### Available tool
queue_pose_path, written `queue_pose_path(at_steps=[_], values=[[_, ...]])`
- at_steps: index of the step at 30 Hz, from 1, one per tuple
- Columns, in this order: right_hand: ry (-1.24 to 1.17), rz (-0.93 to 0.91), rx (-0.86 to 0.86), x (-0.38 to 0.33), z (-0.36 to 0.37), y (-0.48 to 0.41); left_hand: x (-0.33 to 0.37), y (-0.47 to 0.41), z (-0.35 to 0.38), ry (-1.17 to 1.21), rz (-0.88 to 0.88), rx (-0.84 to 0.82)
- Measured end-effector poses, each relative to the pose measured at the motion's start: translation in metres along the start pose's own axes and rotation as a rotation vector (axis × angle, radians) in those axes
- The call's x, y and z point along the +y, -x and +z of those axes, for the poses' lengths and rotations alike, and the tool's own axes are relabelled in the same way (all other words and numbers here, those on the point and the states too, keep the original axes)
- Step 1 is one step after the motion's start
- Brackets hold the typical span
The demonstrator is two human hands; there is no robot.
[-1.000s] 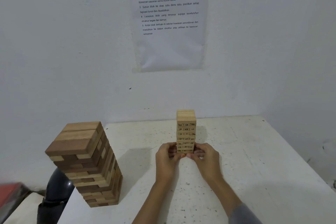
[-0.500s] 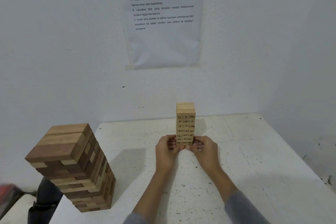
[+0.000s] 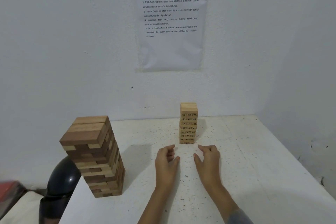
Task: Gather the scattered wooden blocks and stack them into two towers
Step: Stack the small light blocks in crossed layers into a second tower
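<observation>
Behind the small numbered tower (image 3: 188,123), a white wall (image 3: 72,42) filling the upper view. Under the tower, a white speckled table (image 3: 236,178), carrying it upright toward the far middle. High on the wall above the tower, a printed sheet (image 3: 171,51) with numbered lines of text. Well to the left of the small tower and nearer the camera, a large tower (image 3: 94,154) of dark and pale wooden blocks, upright near the table's left edge, layers crossed, a few blocks slightly out of line. Farther left of the small tower still, off the table and lower, a black rounded object (image 3: 60,183), glossy, kind unclear. Just in front of the small tower, clear of its base, two bare hands: left hand (image 3: 166,158) before its left corner, right hand (image 3: 207,158) before its right corner. Fingers of both loosely curled, holding nothing. Resting on the surface or just above it, hard to tell. Between the two hands, a bare gap in line with the tower. Smallest of all, the numbered tower itself: pale blocks, three to a layer, printed numbers on the end faces, plain block sides on top.
</observation>
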State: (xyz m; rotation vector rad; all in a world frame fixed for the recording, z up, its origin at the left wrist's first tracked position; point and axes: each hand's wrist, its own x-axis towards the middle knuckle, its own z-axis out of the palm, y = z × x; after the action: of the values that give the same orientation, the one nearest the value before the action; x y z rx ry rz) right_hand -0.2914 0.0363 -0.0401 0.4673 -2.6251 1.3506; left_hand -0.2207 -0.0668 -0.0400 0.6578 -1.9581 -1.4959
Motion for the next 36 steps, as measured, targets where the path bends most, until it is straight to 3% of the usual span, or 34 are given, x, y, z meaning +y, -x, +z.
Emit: queue_pose_path(at_steps=[3,6,10,16,22,30,36], values=[[0.029,-0.083,0.020,-0.007,0.000,0.025,0.000,0.023,-0.016,-0.015,0.016,0.013],[-0.031,-0.124,-0.065,-0.020,0.003,0.053,0.001,0.045,-0.034,-0.001,0.006,0.038],[-0.156,-0.102,-0.182,-0.046,0.011,0.084,-0.002,0.071,-0.055,0.062,-0.092,0.145],[-0.246,-0.051,-0.267,-0.077,0.028,0.115,-0.006,0.092,-0.111,-0.036,-0.044,0.272],[-0.267,0.000,-0.349,-0.103,0.056,0.138,-0.006,0.106,-0.152,-0.055,-0.131,0.600],[-0.215,-0.141,-0.358,-0.130,0.080,0.140,-0.020,0.076,-0.196,-0.156,-0.110,0.259],[-0.209,-0.173,-0.341,-0.132,0.088,0.135,-0.027,0.054,-0.210,-0.245,0.006,0.110]])
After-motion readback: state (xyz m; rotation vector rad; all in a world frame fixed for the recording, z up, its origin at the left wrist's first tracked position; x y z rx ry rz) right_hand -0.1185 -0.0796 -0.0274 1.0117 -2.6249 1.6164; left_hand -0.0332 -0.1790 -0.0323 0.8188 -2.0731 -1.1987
